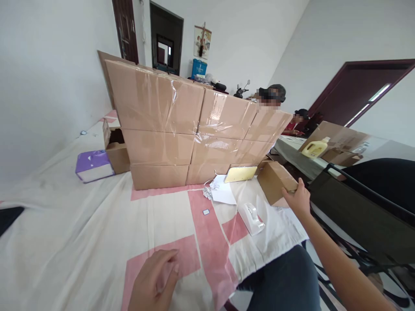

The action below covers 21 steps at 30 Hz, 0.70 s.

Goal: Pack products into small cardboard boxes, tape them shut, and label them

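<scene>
My right hand (298, 199) grips the near right edge of a small cardboard box (271, 185), thumb on one side and fingers over the other. The box stands on the cloth at the right. My left hand (156, 280) hovers low over the pink and white cloth (168, 224), fingers curved and thumb apart, with nothing in it. Between the hands lie a white tape dispenser (251, 219) and a small white tag (206, 212). White paper (223, 192) and a yellow pad (240, 173) lie just left of the box.
A wall of taped cardboard boxes (162, 147) spans the far side of the cloth. At left are a purple tissue pack (94, 165) and an open box (119, 156). A dark chair (359, 207) stands close on the right. Two people sit beyond, near a yellow jug (315, 148).
</scene>
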Available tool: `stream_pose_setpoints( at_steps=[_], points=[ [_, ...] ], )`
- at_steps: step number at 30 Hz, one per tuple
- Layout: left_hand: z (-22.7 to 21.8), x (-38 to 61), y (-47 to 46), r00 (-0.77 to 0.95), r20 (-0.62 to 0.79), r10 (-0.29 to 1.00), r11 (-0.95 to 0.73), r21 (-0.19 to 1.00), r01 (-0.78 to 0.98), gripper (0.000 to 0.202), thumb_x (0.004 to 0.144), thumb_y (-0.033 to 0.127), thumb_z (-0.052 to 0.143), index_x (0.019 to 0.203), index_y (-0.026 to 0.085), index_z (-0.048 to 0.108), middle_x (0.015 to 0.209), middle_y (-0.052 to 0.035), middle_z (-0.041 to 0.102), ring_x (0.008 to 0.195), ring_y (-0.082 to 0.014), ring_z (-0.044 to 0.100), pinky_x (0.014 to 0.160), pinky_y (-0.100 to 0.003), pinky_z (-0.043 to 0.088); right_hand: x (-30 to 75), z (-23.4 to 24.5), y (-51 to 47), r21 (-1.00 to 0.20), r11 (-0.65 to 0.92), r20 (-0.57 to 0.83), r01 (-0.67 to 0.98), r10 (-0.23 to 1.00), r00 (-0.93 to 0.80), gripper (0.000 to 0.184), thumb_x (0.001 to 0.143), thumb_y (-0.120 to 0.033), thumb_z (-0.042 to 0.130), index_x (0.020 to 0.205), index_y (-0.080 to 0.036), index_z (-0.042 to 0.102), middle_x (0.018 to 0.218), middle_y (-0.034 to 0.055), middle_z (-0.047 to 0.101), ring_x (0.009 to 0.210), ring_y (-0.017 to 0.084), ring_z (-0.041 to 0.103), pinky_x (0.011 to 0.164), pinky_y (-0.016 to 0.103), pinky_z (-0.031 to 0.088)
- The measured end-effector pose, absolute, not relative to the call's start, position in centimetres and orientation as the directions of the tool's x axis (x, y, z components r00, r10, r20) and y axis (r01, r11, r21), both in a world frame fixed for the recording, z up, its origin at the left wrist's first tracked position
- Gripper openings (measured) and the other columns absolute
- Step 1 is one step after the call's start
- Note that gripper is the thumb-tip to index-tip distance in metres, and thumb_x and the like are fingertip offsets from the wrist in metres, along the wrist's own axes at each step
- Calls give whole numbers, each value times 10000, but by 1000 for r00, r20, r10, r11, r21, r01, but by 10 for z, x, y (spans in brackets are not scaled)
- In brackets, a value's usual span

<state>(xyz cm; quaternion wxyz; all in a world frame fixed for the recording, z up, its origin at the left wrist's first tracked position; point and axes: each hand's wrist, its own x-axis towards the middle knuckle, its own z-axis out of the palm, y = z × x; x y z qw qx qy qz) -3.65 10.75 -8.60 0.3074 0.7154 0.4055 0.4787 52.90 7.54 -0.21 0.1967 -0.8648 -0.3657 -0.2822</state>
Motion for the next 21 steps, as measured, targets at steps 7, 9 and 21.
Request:
stream_pose_setpoints(
  at_steps=[7,9,21],
  points=[
    [-92,-36,112,308,487,817,-573,741,349,212,957,422,591,1043,264,704,948,-43,743,868,-200,717,743,-279,604,568,-5,70,-15,-543,562,840,690,456,592,907,-465,499,1414,-166,571,1397,207,543,1310,388,486,1105,554,388],
    [-95,-37,115,340,520,783,-620,699,357,191,949,402,606,1044,267,703,945,-37,749,858,-194,724,736,-268,609,573,-3,68,-22,-558,541,829,691,479,559,897,-477,535,1360,-180,632,1486,205,448,1365,396,450,1103,535,404],
    [-100,-35,117,421,592,688,-725,596,347,133,951,318,611,1057,257,661,953,-26,743,863,-171,720,743,-242,598,578,13,75,-1,-652,359,758,708,608,573,867,-519,561,1371,-261,647,1436,157,515,1301,373,517,1051,524,450]
  ],
)
